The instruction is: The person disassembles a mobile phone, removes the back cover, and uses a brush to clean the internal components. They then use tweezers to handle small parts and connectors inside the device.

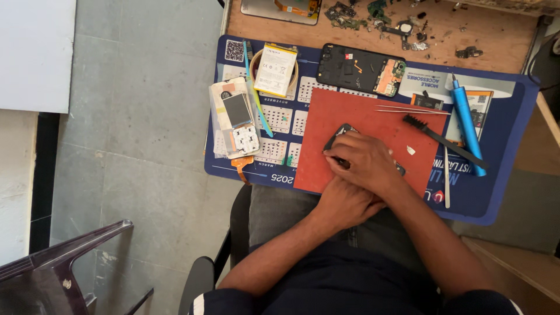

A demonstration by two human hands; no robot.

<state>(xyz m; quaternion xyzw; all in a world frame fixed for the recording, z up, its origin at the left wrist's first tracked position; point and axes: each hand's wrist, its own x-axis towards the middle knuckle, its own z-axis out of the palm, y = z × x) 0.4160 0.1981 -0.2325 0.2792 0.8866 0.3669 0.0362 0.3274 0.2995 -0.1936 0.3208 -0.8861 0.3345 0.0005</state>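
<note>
My right hand rests on a small dark phone lying on a red work mat. Its fingers curl down over the phone's left end and cover most of it. My left hand sits at the near edge of the red mat, tucked under my right wrist, and its fingers are hidden. The two forearms cross above my lap.
A blue printed mat covers the wooden table. On it lie an opened black phone, a white battery, bagged parts, tweezers, a black brush and a blue screwdriver. A dark chair stands lower left.
</note>
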